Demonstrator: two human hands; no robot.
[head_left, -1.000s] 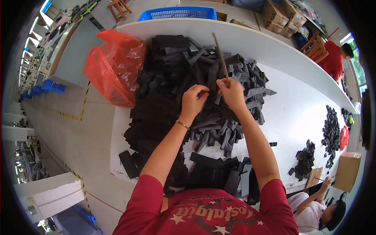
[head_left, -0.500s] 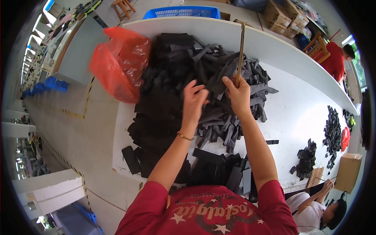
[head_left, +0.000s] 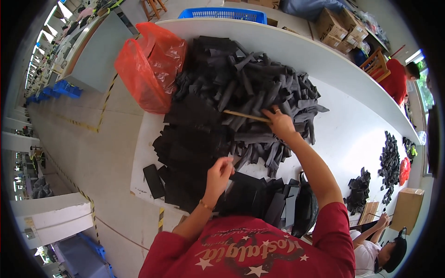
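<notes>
My right hand [head_left: 281, 123] is closed round one end of a thin wooden stick [head_left: 247, 116], which lies low and nearly level over a heap of dark grey fabric strips [head_left: 250, 88]. Below and to the left, my left hand [head_left: 219, 178] has its fingers curled together, slightly blurred; whether anything is between them is hidden. It hovers by a flatter stack of black fabric pieces [head_left: 194, 143]. More black flat pieces [head_left: 250, 192] lie close to my body, at the table's near edge.
A red plastic bag [head_left: 150, 69] stands left of the heap. A dark phone-like slab [head_left: 153, 181] lies at the table's left edge. A raised white board [head_left: 287, 44] borders the far side. Smaller black piles [head_left: 358, 191] are at right, where another person [head_left: 375, 250] sits.
The stick has swung from upright to nearly level, pointing left, as my right hand lowered. My left hand has moved back toward my body, away from the heap, its fingers more curled.
</notes>
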